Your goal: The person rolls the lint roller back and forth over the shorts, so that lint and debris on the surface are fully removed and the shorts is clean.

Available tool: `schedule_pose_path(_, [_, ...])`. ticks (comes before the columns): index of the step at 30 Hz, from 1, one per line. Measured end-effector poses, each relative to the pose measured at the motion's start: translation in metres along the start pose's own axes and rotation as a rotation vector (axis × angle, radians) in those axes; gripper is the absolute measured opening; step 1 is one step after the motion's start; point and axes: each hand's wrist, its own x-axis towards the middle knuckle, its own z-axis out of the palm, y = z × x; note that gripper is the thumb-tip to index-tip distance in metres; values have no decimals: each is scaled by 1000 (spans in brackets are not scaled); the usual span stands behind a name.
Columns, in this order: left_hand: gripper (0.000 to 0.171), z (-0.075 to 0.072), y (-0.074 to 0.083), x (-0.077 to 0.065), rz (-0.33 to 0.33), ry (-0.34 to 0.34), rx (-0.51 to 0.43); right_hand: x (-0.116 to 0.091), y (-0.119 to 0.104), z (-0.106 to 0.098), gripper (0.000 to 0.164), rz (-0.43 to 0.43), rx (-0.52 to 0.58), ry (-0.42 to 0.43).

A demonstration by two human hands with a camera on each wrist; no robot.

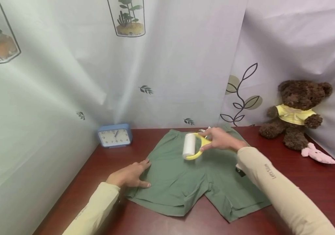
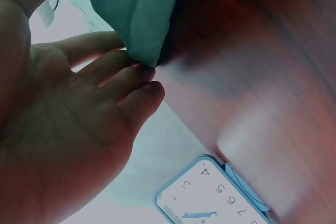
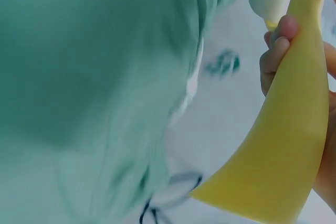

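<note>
Green shorts [image 1: 173,169] lie spread out on the dark red table, waistband toward the wall. My right hand [image 1: 218,138] grips the yellow handle [image 3: 283,114] of a lint roller, whose white roll [image 1: 189,146] is over the upper middle of the shorts. In the right wrist view the fingers wrap round the handle, and the roll shows only in part at the top. My left hand [image 1: 132,175] rests on the left edge of the shorts with its fingers spread. The left wrist view shows its fingertips [image 2: 152,90] by the cloth's edge.
A blue alarm clock [image 1: 115,135] stands at the back left of the table [image 1: 86,182]. At the back right sits a brown teddy bear [image 1: 298,111] in a yellow top, with a small pink plush toy [image 1: 318,154] beside it. Printed white cloth [image 1: 167,65] hangs behind.
</note>
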Motion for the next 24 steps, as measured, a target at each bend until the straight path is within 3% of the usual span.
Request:
schedule_pose_path(7, [89, 1, 0, -2, -23, -9, 4, 32, -40, 46, 72, -99, 39, -92])
schedule_pose_path(13, [90, 0, 1, -1, -35, -18, 4, 50, -64, 72, 71, -112, 43, -129])
schedule_pose_path(19, [91, -2, 3, 1, -37, -27, 10, 58, -72, 84, 68, -113, 71, -142])
schedule_pose_path(24, [91, -4, 5, 4, -36, -32, 18, 58, -72, 82, 65, -96, 51, -154])
